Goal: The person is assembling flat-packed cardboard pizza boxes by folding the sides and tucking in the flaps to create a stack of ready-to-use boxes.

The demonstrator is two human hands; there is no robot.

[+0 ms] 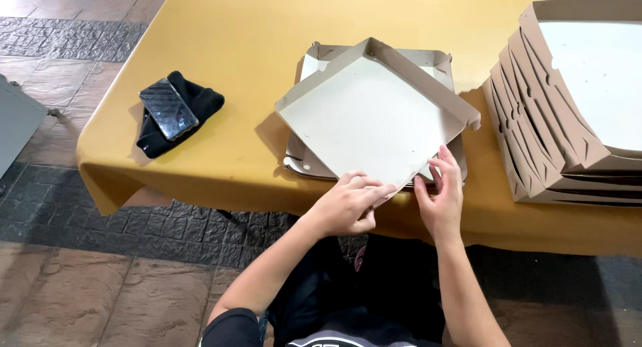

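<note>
Two hands meet at the near corner of the cardboard tray (371, 116), at six o'clock on the yellow table (234, 39). Your left hand (348, 206) lies over that corner, fingers pressed together and bent, so the flap stays down. Your right hand (443, 196) pinches the edge just beside it, fingers slightly apart. The tray rests turned on a second tray (314, 56). At three o'clock stands a stack of trays (535, 119); at nine o'clock, a phone (168, 108) on a black cloth (200, 96).
</note>
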